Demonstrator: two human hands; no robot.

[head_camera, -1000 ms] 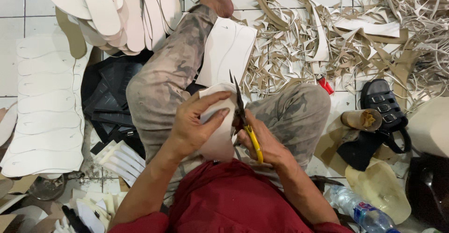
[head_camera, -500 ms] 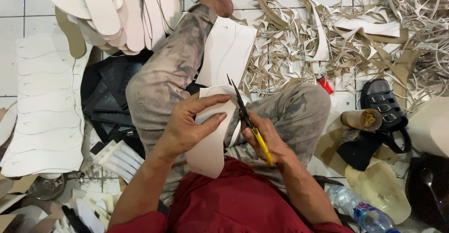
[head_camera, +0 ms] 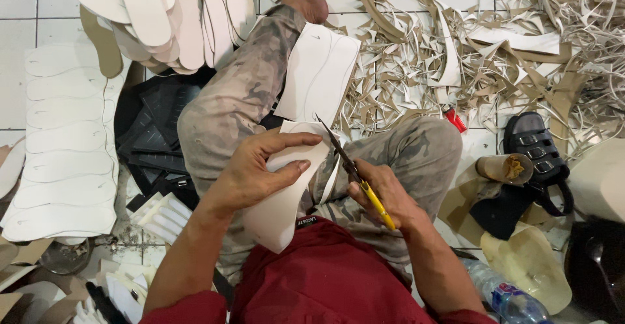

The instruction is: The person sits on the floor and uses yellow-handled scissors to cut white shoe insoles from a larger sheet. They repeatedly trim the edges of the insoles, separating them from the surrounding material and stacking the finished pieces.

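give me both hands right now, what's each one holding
Left hand: closed on the white sole-shaped sheet, thumb on top.
Right hand: closed on the yellow-handled scissors, blades at the sheet's edge.

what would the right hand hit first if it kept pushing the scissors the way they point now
The right hand aims the yellow-handled scissors up and left. First in that line is the pale sole-shaped sheet held by the left hand, which the blades already meet. Beyond it lies another white sheet, though depth is unclear.
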